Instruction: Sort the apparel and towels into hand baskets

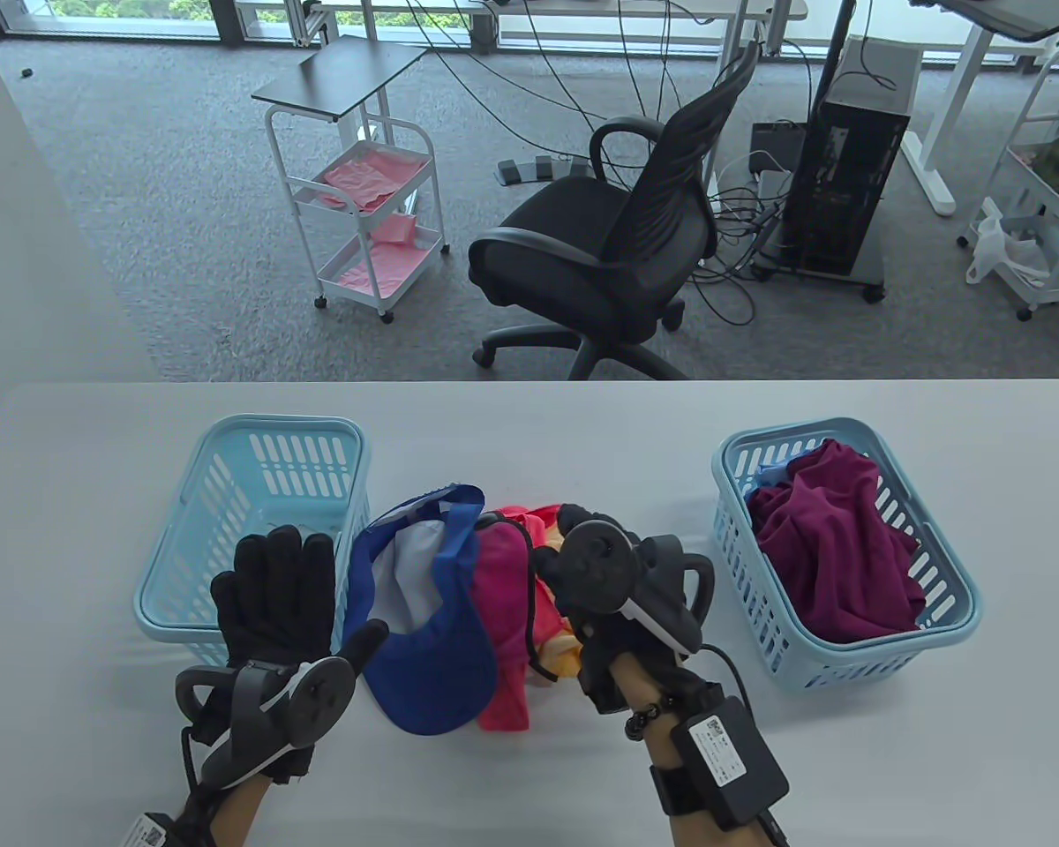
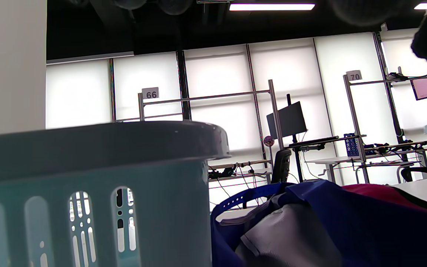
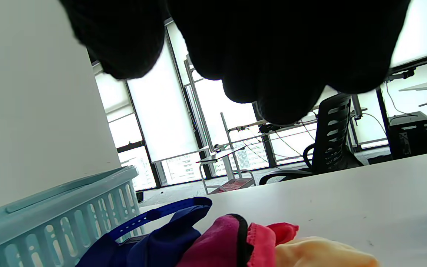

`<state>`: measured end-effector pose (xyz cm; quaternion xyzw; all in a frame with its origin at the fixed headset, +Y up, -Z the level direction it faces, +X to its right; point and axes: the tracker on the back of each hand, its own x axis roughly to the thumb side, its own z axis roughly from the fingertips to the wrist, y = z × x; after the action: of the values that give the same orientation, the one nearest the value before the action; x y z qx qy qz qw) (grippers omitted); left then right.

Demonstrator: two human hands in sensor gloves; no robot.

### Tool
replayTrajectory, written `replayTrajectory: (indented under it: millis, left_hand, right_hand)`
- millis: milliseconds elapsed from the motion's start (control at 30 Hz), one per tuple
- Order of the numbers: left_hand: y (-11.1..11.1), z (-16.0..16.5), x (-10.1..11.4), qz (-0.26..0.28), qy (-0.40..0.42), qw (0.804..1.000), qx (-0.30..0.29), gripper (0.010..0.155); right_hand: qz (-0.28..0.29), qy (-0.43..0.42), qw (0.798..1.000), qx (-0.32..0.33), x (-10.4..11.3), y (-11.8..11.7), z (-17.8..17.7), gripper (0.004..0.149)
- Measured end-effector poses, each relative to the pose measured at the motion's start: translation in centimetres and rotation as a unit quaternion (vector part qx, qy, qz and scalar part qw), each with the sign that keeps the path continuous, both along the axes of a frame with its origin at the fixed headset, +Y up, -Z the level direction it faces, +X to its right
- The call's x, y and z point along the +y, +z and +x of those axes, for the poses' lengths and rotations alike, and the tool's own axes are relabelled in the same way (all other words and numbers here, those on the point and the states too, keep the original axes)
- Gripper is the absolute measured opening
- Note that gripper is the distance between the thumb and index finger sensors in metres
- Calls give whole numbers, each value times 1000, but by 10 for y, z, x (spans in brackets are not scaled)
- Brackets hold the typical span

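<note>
Table view: you see your two gloved hands low on the white table (image 1: 529, 423), with a heap of clothing between two light blue baskets.
Left hand (image 1: 274, 600): your fingers are spread flat and apart, over the near rim of the left basket (image 1: 229, 459); it holds nothing.
Right hand (image 1: 618, 600): it sits on the right side of the heap, fingers curled down out of sight; you cannot tell whether they grip any cloth.
Heap: a blue cap (image 1: 432, 618) lies open side up nearest the left basket, a pink cap (image 1: 503, 600) touches it, and orange cloth (image 1: 556, 648) lies under your right hand.
Right basket (image 1: 944, 635): it holds a crumpled maroon garment (image 1: 834, 547) with a bit of blue cloth (image 1: 772, 475) behind it.
Left wrist view: basket wall close up, blue cap just beside it.
</note>
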<state>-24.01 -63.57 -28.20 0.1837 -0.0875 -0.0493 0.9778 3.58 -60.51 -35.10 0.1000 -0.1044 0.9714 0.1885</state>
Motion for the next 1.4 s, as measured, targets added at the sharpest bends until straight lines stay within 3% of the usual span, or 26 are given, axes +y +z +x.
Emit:
replayTrajectory:
  millis: [200, 433, 600, 900, 1400]
  left_hand:
    - [0, 0, 0, -1, -1, 1000, 1, 96]
    - [0, 1, 0, -1, -3, 1000, 2, 97]
    - [1, 1, 0, -1, -4, 1000, 3, 97]
    - [1, 1, 1, 4, -1, 1000, -1, 97]
    - [1, 3, -1, -2, -5, 1000, -1, 96]
  right_hand:
    - [-35, -28, 999, 17, -38, -4, -34, 54]
    - [-69, 15, 997, 4, -93, -10, -57, 54]
    - [-86, 57, 995, 11, -114, -9, -65, 55]
    - [-103, 71, 992, 3, -131, -10, -72, 57]
    - [-85, -34, 995, -48, -123, -12, -51, 39]
